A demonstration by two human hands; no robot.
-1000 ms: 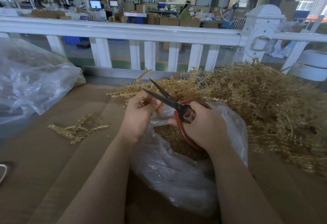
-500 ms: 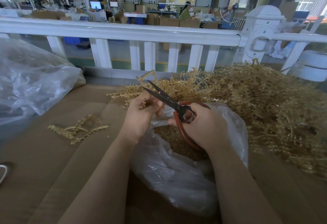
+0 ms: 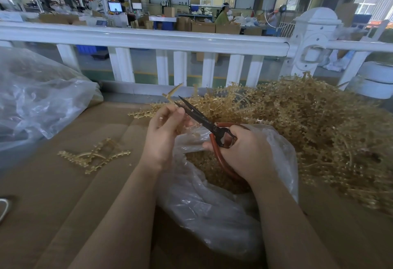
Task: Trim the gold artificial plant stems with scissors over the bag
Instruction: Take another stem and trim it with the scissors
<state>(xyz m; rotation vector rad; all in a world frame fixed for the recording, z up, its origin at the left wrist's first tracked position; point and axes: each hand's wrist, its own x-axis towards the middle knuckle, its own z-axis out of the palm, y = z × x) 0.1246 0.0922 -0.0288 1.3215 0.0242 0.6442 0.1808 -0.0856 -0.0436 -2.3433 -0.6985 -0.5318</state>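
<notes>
At the far left we see a large clear plastic sack [image 3: 38, 100] lying on the cardboard-covered table [image 3: 53, 183], and a little to the right of it a few gold pieces [image 3: 93, 157] lie loose on the cardboard, apart from everything else. Moving to the middle, our left hand [image 3: 163, 134] is raised just beside the near edge of the open bag [image 3: 212, 209]; its fingers are curled and pinch one gold stem [image 3: 173, 93], whose forked end stands up above the fingertips. The black blades of the scissors [image 3: 200, 117] lie against this hand; they look nearly together, but if they bite the stem now we cannot tell. Our right hand [image 3: 244, 154] grips the red handles, with the fingers wrapped around the loops, and it is directly over the mouth of the bag, where small gold cuttings are already collected. At the right a big pile of gold stems [image 3: 319, 132] waits, touching the bag. We judge that we are in the middle of trimming one stem, with much of the work remaining. The next move asks us to hold the stem steady and keep the cut point above the bag opening, so the piece falls inside, and to keep the left fingertips away from the blades.
</notes>
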